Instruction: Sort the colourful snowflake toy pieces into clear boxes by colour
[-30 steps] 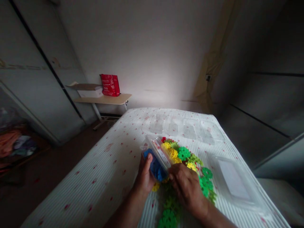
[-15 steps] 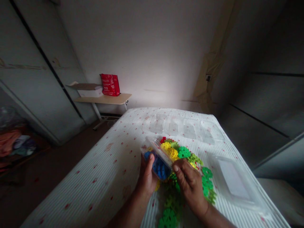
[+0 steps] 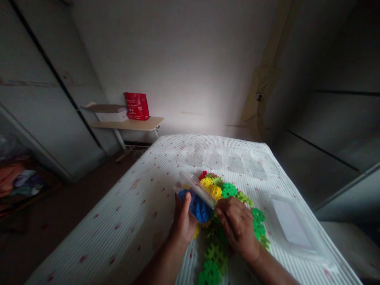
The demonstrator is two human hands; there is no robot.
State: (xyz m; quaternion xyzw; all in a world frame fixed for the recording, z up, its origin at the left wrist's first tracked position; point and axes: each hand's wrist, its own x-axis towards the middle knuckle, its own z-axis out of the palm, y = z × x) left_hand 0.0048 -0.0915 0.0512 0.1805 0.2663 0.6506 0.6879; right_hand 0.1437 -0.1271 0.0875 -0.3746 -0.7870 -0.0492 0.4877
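My left hand [image 3: 184, 221] is wrapped round a tilted clear plastic box [image 3: 178, 185], its thumb lying along the near side. Blue notched plastic pieces [image 3: 201, 209] show through the box wall. At the box's right end my right hand [image 3: 237, 225] is closed, with thumb and fingers pinching the edge of the clear lid [image 3: 197, 186]; the fingertips are partly hidden. Just behind and below lie loose snowflake-shaped pieces: yellow ones [image 3: 215, 191], green ones [image 3: 229, 190] and light green ones [image 3: 216, 255]. A bit of red [image 3: 203, 174] shows at the far side of the pile.
Several clear plastic trays or lids [image 3: 236, 159] lie across the far part of the striped bed cover [image 3: 133, 213]. On the right is a clear case with a white card [image 3: 292, 223]. Against the wall, a small table [image 3: 133, 124] holds a white box [image 3: 111, 115] and a red bag [image 3: 137, 106].
My right hand has turned slightly, its fingers curling more at the lid's edge. The box has shifted very slightly left, and the blue pieces inside lie differently.
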